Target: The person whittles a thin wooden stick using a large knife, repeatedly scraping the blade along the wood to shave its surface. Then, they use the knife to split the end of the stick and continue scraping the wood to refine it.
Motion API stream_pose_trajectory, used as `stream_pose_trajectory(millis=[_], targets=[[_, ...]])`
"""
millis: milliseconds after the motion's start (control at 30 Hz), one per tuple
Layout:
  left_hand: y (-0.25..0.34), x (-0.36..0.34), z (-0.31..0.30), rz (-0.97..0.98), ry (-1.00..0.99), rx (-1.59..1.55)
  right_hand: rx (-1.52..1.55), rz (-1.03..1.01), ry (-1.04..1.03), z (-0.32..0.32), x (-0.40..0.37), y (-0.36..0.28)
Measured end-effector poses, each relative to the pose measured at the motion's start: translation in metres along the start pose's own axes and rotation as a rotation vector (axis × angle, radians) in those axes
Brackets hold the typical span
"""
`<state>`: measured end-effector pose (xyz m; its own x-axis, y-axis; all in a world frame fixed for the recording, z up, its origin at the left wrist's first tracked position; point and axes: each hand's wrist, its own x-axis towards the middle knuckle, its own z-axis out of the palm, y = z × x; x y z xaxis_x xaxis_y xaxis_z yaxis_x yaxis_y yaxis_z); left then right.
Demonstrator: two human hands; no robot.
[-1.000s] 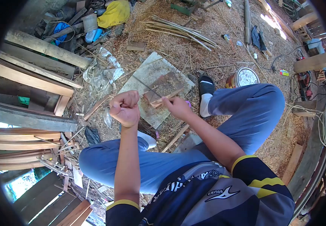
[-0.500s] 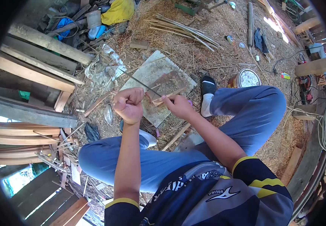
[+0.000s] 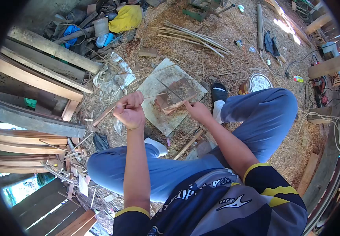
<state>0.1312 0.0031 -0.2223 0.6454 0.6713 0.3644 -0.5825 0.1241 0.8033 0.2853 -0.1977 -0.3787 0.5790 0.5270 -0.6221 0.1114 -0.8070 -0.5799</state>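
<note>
Head view: left hand (image 3: 130, 111) fisted, fingers curled tight around thin strip (image 3: 156, 95), which juts toward the right hand (image 3: 196, 111). Right fingertips pinch short wood piece (image 3: 176, 105). Both pieces held over grey board (image 3: 154, 78); paint can (image 3: 256, 82) nearby.

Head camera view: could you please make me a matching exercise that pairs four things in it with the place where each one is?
Things:
1. yellow cloth
2. tin can
3. bundle of bamboo strips
4. thin strip

Places:
a. gripped in the left hand
b. among the clutter at the top left
c. on the ground beside the right knee
d. lying on the ground at the top centre

Pairs: 1-b; 2-c; 3-d; 4-a
</note>
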Motion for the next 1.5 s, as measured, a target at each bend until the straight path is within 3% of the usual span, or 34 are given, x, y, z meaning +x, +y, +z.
stream_pose_trajectory(millis=[33, 233, 433, 600, 800, 1000, 1100, 1233, 1433, 1500], targets=[[0.0, 0.002, 0.003, 0.008, -0.004, 0.004, 0.043, -0.008, 0.018, -0.002, -0.002, -0.003], [-0.008, 0.001, 0.038, 0.089, 0.509, 0.02, 0.182, -0.119, 0.012, -0.011, -0.028, -0.043], [-0.012, -0.01, 0.026, 0.058, 0.289, 0.004, 0.205, -0.302, -0.006, -0.01, -0.064, -0.074], [-0.016, -0.013, 0.025, 0.035, 0.224, 0.061, 0.179, -0.404, 0.034, 0.005, -0.066, -0.073], [-0.018, -0.013, 0.02, 0.029, 0.111, 0.073, 0.225, -0.298, -0.035, 0.009, -0.052, -0.06], [-0.023, -0.011, 0.028, 0.043, 0.108, 0.081, 0.282, -0.421, 0.06, 0.013, -0.056, -0.056], [-0.019, -0.009, 0.024, 0.032, 0.142, 0.047, 0.23, -0.175, -0.036, 0.011, -0.035, -0.043], [-0.021, -0.006, 0.026, 0.025, 0.149, 0.035, 0.209, -0.276, -0.044, 0.005, -0.05, -0.058], [-0.017, -0.006, 0.027, 0.04, 0.154, 0.024, 0.165, -0.157, -0.048, 0.0, -0.036, -0.042], [-0.017, -0.004, 0.032, 0.031, 0.122, 0.053, 0.143, -0.234, -0.016, 0.001, -0.041, -0.046]])
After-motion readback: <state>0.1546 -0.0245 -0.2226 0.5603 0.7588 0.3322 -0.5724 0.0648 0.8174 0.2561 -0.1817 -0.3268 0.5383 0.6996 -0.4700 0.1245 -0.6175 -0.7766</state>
